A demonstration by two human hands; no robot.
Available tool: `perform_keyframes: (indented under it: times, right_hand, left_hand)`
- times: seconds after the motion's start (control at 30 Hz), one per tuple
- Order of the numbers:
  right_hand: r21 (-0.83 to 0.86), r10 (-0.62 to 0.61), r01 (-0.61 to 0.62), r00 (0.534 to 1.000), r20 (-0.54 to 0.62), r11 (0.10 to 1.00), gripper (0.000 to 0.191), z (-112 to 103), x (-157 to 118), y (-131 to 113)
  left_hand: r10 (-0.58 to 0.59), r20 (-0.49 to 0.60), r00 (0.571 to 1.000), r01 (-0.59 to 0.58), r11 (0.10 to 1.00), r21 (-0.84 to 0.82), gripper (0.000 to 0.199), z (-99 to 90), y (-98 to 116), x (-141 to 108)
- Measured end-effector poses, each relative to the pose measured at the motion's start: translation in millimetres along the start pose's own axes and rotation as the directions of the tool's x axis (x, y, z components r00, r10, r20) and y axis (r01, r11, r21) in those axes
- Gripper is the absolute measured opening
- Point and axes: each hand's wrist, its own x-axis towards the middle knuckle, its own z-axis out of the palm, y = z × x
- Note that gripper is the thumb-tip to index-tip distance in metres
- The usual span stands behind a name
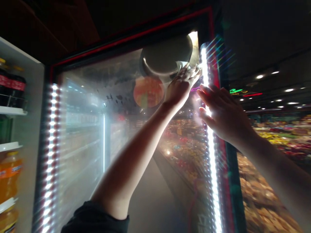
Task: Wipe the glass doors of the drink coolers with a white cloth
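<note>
My left hand [184, 83] is raised to the upper right of a glass cooler door [145, 155], its fingers over a thin white cloth or paper [181, 64] pressed against the pane. Just below and to the right, my right hand [223, 111] is beside the door's bright light strip [212, 161]. Its thumb and fingers are apart, with nothing visible in them. Above my left hand is a dark round shape [165, 55] on the glass, with a reddish round patch [148, 92] under it. Fog and dark smudges mark the pane.
At the left, the cooler's shelves [11, 111] hold dark bottles with red labels [17, 84] and orange drink bottles [11, 176]. A second light strip [50, 161] runs along the door's left side. Blurred produce displays [262, 200] lie beyond the door at the right.
</note>
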Motion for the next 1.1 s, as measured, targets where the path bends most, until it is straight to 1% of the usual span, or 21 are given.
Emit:
perform_keyframes:
  times: [0.07,0.1,0.17,0.23,0.3,0.33,0.37,0.43,0.5,0.53,0.6,0.67,0.73,0.8,0.87,0.93,1.03,1.1]
  right_hand:
    - [-0.015,-0.022,0.021,0.999,-0.030,1.000,0.053,3.6,-1.1,3.1]
    - [-0.020,-0.029,0.029,0.999,-0.042,0.999,0.053,5.1,-1.2,4.0]
    - [-0.034,-0.040,0.038,0.998,-0.051,0.999,0.053,7.5,-0.1,3.9]
    - [-0.052,-0.051,0.048,0.997,-0.055,0.998,0.053,9.0,2.7,1.3]
    - [-0.067,-0.059,0.055,0.996,-0.060,0.996,0.053,10.0,6.4,-2.6]
    - [-0.071,-0.063,0.059,0.996,-0.063,0.996,0.052,10.4,8.1,-4.6]
    - [-0.072,-0.068,0.063,0.996,-0.065,0.995,0.052,10.8,9.7,-6.5]
    - [-0.078,-0.077,0.072,0.995,-0.068,0.994,0.052,11.4,12.1,-9.2]
    - [-0.088,-0.086,0.080,0.994,-0.070,0.993,0.051,11.8,13.7,-10.7]
    - [-0.093,-0.086,0.079,0.994,-0.069,0.993,0.051,12.0,14.4,-11.0]
    - [-0.093,-0.073,0.067,0.996,-0.058,0.993,0.050,12.9,16.1,-11.8]
    - [-0.080,-0.052,0.048,0.998,-0.043,0.996,0.050,14.7,18.4,-13.2]
    - [-0.051,-0.044,0.042,0.999,-0.030,0.998,0.051,17.9,21.5,-16.0]
    - [-0.005,-0.046,0.045,0.999,-0.012,0.999,0.057,22.1,24.6,-20.3]
    - [0.040,-0.050,0.049,0.999,0.008,0.998,0.063,26.5,26.9,-25.3]
    - [0.073,-0.054,0.052,0.998,0.019,0.996,0.067,30.3,28.1,-30.1]
    - [0.106,-0.066,0.063,0.998,0.025,0.992,0.068,34.5,28.2,-35.0]
    - [0.114,-0.071,0.067,0.997,0.027,0.991,0.066,37.3,28.3,-36.8]
  left_hand:
    - [0.123,0.041,0.992,-0.124,0.992,0.003,0.059,-6.5,-14.0,-5.8]
    - [0.165,0.046,0.985,-0.166,0.986,0.000,0.060,-11.1,-23.4,-6.6]
    - [0.175,0.022,0.984,-0.174,0.985,-0.017,0.061,-19.2,-41.5,-2.7]
    - [0.130,-0.018,0.991,-0.130,0.991,-0.027,0.059,-21.6,-52.6,6.3]
    - [0.096,-0.053,0.994,-0.097,0.995,-0.016,0.060,-17.6,-54.0,13.9]
    - [0.099,-0.063,0.993,-0.100,0.995,-0.007,0.060,-14.4,-52.0,15.1]
    - [0.118,-0.069,0.991,-0.118,0.993,0.000,0.061,-11.4,-49.3,14.1]
    - [0.194,-0.054,0.979,-0.195,0.981,-0.003,0.064,-9.2,-46.1,6.6]
    - [0.269,-0.013,0.963,-0.269,0.963,-0.013,0.067,-14.9,-50.1,-3.5]
    - [0.286,0.008,0.958,-0.286,0.958,-0.015,0.069,-20.6,-55.4,-7.2]
    - [0.264,0.016,0.964,-0.264,0.965,-0.011,0.072,-34.6,-70.2,-8.4]
    - [0.184,-0.027,0.983,-0.184,0.983,-0.008,0.070,-46.5,-85.3,-2.0]
    - [0.094,-0.084,0.992,-0.095,0.995,-0.013,0.067,-51.1,-93.9,6.2]
    - [0.047,-0.115,0.992,-0.049,0.999,-0.016,0.066,-48.0,-93.6,8.0]
    - [0.069,-0.097,0.993,-0.071,0.997,-0.014,0.069,-42.8,-87.9,-0.4]
    - [0.129,-0.036,0.991,-0.130,0.992,-0.005,0.069,-42.4,-83.6,-15.7]
    - [0.169,0.048,0.984,-0.171,0.985,0.028,0.061,-57.1,-89.6,-33.1]
    - [0.144,0.047,0.988,-0.146,0.988,0.047,0.059,-71.1,-99.6,-32.1]
